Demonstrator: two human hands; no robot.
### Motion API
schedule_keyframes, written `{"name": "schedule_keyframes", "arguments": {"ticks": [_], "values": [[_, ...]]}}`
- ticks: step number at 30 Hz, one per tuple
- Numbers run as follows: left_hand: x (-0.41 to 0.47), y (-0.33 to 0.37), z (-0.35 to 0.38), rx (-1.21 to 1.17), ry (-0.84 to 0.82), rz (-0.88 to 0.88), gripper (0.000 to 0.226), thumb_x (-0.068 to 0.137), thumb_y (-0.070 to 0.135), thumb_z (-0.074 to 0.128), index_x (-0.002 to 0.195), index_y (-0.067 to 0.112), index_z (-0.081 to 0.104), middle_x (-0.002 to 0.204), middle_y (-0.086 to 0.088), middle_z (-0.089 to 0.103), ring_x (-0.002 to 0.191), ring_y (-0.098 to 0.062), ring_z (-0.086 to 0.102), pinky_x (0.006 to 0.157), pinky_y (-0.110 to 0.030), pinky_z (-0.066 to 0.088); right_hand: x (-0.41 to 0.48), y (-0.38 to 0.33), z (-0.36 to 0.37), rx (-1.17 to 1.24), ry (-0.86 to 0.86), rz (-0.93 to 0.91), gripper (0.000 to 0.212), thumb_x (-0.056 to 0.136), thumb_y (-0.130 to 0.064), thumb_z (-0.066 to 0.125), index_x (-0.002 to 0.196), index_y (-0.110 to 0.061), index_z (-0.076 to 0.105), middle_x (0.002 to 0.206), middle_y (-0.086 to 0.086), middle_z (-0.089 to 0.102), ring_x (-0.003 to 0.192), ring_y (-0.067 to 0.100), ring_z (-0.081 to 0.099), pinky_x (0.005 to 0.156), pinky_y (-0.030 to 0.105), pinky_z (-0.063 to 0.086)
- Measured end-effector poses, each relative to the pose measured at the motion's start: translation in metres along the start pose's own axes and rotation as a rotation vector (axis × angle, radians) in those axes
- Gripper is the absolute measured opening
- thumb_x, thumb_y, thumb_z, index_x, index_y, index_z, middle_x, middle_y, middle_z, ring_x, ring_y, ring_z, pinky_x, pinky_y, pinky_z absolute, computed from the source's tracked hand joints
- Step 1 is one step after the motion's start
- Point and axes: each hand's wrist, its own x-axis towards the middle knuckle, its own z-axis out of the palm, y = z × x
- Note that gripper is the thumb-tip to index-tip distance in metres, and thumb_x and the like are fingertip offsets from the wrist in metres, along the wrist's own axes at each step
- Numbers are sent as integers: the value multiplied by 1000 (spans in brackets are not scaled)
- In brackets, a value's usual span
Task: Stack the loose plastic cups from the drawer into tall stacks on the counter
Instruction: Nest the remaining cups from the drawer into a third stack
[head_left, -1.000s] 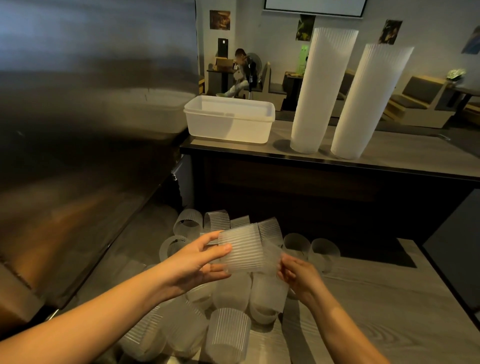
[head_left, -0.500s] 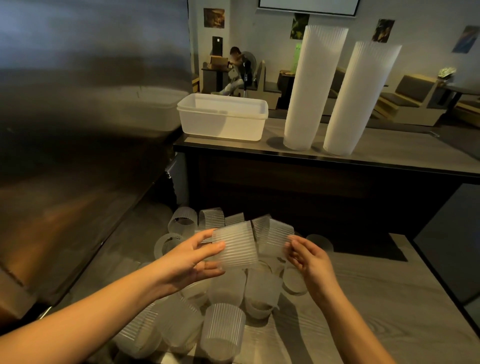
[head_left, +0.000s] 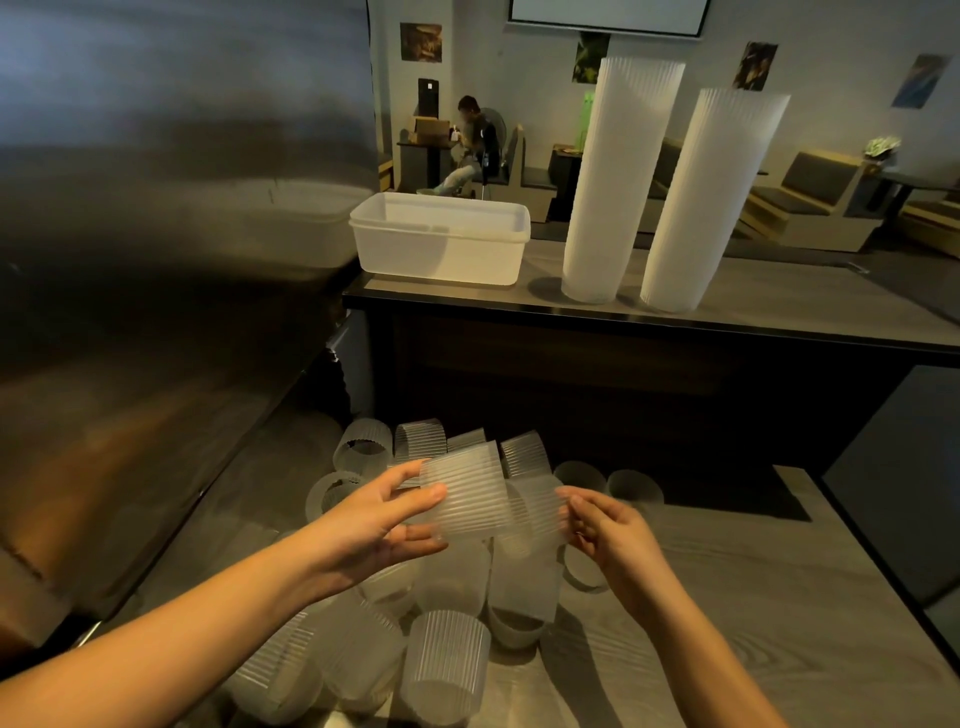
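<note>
My left hand (head_left: 379, 519) grips a ribbed translucent cup (head_left: 467, 493) held on its side. My right hand (head_left: 608, 525) pinches a second ribbed cup (head_left: 537, 512) whose end sits partly inside the first. Below both hands, several loose cups (head_left: 447, 660) lie scattered on the low wooden surface (head_left: 727, 623). Two tall cup stacks (head_left: 618, 182) (head_left: 711, 202) stand on the counter (head_left: 810, 317) behind.
A white plastic tub (head_left: 441, 239) sits on the counter's left end. A large steel panel (head_left: 156, 260) fills the left side. A person sits at a far table (head_left: 472, 140). The low surface's right edge (head_left: 883, 566) drops to the floor.
My right hand brought its cup leftward into the open end of the cup in my left hand; the two cups were apart a moment ago. The view shifted slightly.
</note>
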Motion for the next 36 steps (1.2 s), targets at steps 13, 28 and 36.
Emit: {"name": "schedule_keyframes", "arguments": {"ticks": [13,28,36], "values": [[0,-1,0,-7,-12,-16,62,68,18,67,127,19,49,117,-9,65,100,-32,66,84,-38,55,6,11,16,-527,-37,-173,25,90,-12,51,95,-36,57,101,-6,62,95,11,60,78,21,49],[3,2,-1,20,25,-4,74,65,20,69,135,19,42,122,-10,61,97,-30,67,81,-35,57,8,13,32,-514,-237,-81,48,80,-54,57,123,-43,40,135,-11,44,122,4,43,99,22,41],[2,2,-3,34,31,-2,75,64,21,71,134,20,43,123,-9,60,98,-28,67,80,-34,57,3,10,21,-498,-475,-81,85,56,-74,63,128,-55,22,144,-26,18,136,-2,19,112,23,23]]}}
